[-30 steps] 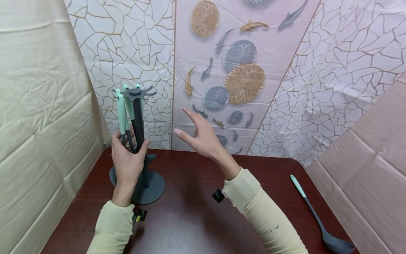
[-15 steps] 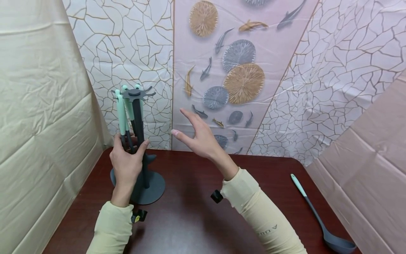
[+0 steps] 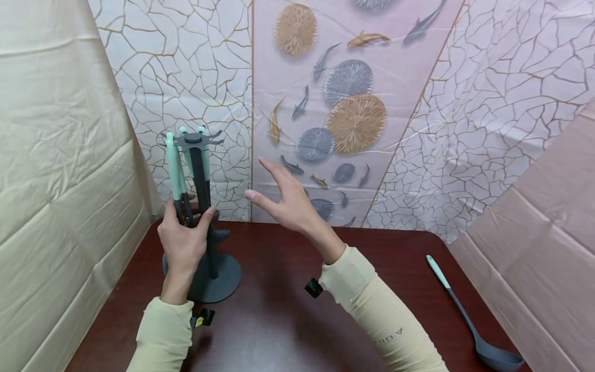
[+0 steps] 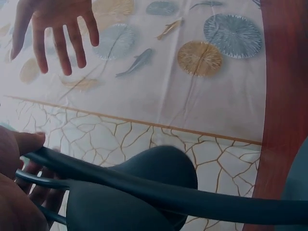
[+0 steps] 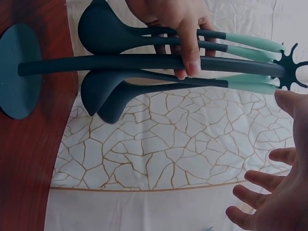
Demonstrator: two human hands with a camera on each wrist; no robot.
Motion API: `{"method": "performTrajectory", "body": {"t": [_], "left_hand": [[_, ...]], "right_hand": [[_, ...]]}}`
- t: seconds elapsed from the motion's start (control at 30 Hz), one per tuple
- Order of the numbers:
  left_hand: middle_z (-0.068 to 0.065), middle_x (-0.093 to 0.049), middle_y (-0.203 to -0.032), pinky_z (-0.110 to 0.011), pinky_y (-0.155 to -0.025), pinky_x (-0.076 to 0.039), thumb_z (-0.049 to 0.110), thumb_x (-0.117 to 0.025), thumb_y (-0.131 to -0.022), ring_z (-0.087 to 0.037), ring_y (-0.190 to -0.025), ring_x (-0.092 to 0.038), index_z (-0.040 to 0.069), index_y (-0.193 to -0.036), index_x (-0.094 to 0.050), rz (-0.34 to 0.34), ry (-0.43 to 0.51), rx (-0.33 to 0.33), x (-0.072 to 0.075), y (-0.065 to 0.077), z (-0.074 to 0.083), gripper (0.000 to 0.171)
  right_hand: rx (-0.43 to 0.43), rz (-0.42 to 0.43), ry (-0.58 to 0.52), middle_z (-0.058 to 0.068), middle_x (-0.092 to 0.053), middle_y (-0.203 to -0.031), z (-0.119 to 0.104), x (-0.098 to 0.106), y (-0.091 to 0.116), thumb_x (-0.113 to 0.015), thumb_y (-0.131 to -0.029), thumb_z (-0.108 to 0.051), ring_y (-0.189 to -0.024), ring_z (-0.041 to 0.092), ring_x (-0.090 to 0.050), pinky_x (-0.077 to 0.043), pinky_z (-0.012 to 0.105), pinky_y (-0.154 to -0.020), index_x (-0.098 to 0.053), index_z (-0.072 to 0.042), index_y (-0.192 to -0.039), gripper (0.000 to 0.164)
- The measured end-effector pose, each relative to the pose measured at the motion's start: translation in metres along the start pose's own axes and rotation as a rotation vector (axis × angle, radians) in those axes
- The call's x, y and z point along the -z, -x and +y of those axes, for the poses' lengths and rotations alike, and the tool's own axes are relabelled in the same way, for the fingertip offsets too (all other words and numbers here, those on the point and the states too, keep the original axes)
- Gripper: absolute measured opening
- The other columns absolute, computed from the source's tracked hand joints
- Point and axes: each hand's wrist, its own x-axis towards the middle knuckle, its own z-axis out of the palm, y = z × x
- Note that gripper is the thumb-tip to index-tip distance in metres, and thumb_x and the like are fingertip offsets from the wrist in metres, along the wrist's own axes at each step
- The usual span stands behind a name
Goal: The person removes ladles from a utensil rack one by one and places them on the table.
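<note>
Your left hand (image 3: 183, 243) grips the utensil stand (image 3: 199, 173) partway up its post, thumb laid across the front and fingers curled behind, among the shafts of the hanging utensils (image 5: 202, 47). On the tabletop's clock face, the stand is at about ten o'clock, its flat round base (image 3: 224, 288) resting on the dark red-brown table (image 3: 279, 330).

Look at the stand itself: it is dark grey in the head view and closer to deep teal in both wrist views, with a slim, smooth post and a crown (image 3: 192, 138) of thin curved hooks under a small round cap. In the head view, hooks stick out plainly toward three o'clock of the crown, while pale mint handles (image 5: 255, 41) cluster from nine to one o'clock. You can see at least four utensils, each mint above and dark below; their broad, rounded heads (image 5: 101, 26) overlap, so you cannot tell every type.

Your right hand (image 3: 290, 204) is held wide, thumb and fingers spread, holding nothing, at three o'clock from the stand and apart from it.

Near the table's right edge, at about three o'clock, a ladle (image 3: 461, 311) lies with its mint handle toward eleven and its dark bowl toward five.
</note>
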Motion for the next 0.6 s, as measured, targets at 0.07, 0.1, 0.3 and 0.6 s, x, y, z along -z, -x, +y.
{"method": "performTrajectory", "body": {"t": [0.07,0.1,0.3,0.6], "left_hand": [[-0.010,-0.078,-0.104,-0.013,-0.074,-0.051,0.017,-0.087,-0.090,0.006,-0.083,-0.067,0.002,-0.134,-0.063,-0.015,0.020,0.012,0.003,-0.002,0.000,0.052],[-0.009,-0.077,-0.104,-0.013,-0.075,-0.051,0.018,-0.087,-0.091,0.004,-0.085,-0.067,0.002,-0.135,-0.063,-0.027,0.031,0.019,0.005,-0.004,0.000,0.052],[-0.007,-0.071,-0.108,-0.016,-0.081,-0.052,0.013,-0.082,-0.095,-0.004,-0.093,-0.068,0.005,-0.142,-0.057,-0.129,0.092,0.039,0.016,-0.011,-0.002,0.053],[-0.015,-0.077,-0.112,-0.015,-0.082,-0.057,0.005,-0.077,-0.097,-0.003,-0.093,-0.073,-0.001,-0.135,-0.055,-0.261,0.184,-0.018,0.017,-0.013,-0.006,0.044]], "right_hand": [[0.000,0.004,0.000,-0.011,-0.035,-0.169,-0.002,-0.001,-0.001,-0.060,-0.097,-0.067,-0.155,0.016,-0.033,-0.034,0.056,-0.120,-0.032,-0.040,-0.166,0.080],[-0.001,0.005,-0.001,-0.010,-0.035,-0.169,-0.003,-0.001,-0.002,-0.060,-0.097,-0.067,-0.155,0.017,-0.033,-0.034,0.056,-0.120,-0.032,-0.040,-0.166,0.080],[-0.012,0.011,-0.012,-0.005,-0.038,-0.167,-0.007,-0.002,-0.004,-0.061,-0.097,-0.066,-0.154,0.019,-0.034,-0.034,0.057,-0.120,-0.033,-0.039,-0.166,0.079],[0.009,0.020,-0.027,-0.004,-0.042,-0.166,-0.010,-0.006,-0.006,-0.062,-0.098,-0.062,-0.153,0.017,-0.036,-0.034,0.055,-0.120,-0.035,-0.037,-0.166,0.078]]}}
